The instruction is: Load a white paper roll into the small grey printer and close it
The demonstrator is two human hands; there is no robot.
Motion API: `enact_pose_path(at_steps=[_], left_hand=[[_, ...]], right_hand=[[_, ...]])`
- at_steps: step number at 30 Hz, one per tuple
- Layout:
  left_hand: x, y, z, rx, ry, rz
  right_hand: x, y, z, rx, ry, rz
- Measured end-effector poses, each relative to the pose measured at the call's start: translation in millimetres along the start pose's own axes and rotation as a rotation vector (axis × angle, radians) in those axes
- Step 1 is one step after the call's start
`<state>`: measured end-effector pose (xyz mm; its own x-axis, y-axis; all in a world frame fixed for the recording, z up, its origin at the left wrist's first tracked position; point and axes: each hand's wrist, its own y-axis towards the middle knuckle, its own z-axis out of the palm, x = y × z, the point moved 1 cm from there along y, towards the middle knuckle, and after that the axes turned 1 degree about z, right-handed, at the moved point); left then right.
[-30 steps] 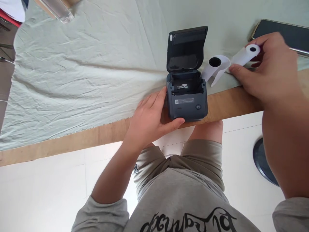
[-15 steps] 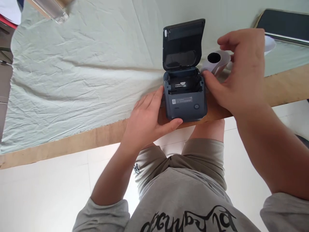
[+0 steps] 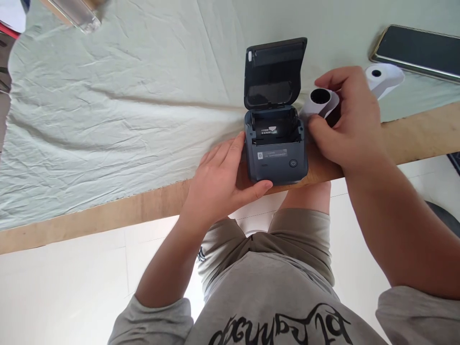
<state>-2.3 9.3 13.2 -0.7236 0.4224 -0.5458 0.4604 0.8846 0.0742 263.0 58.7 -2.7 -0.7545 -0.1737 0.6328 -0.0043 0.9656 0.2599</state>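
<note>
A dark blue-grey portable thermal printer (image 3: 275, 167) stands at the table's front edge with its lid (image 3: 275, 74) raised and its paper bay uncovered. My left hand (image 3: 221, 179) grips it by the left side, the thumb along the front edge. Just right of the printer, my right hand (image 3: 354, 122) has thumb and fingers around a white paper roll (image 3: 320, 97) with a wide dark core. A loose flap of paper curls off that roll towards my palm, partly hidden. Beyond my right knuckles sits a second paper roll (image 3: 376, 74) with a narrower core and a loose tail.
A phone (image 3: 420, 50) lies at the upper right, close behind the second roll. At the upper left is a clear plastic item (image 3: 81, 17), cut off by the frame. A wrinkled pale green cloth (image 3: 125, 105) covers the table up to a bare wooden edge (image 3: 151, 201).
My right hand has shifted slightly left and down, its fingers closing in around the wide-cored roll. The second roll has come into sight beyond it. My left hand stays on the printer.
</note>
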Motion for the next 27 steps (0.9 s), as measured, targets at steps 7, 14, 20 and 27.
enact_pose_path(at_steps=[7,14,20,27], left_hand=[[-0.5,0.3,-2.3,0.026,-0.009,-0.017],[-0.1,-0.1,-0.3,0.017,0.002,-0.012],[-1.0,0.0,-1.2,0.034,-0.013,-0.026],[-2.0,0.2,-0.7,0.024,-0.018,-0.027]], right_hand=[[-1.4,3.1,2.3,0.045,0.020,-0.060],[-0.9,-1.3,1.6,-0.030,0.085,-0.006],[2.2,-3.1,1.6,-0.189,0.132,0.046],[-5.8,-0.3,2.7,-0.290,0.172,0.023]])
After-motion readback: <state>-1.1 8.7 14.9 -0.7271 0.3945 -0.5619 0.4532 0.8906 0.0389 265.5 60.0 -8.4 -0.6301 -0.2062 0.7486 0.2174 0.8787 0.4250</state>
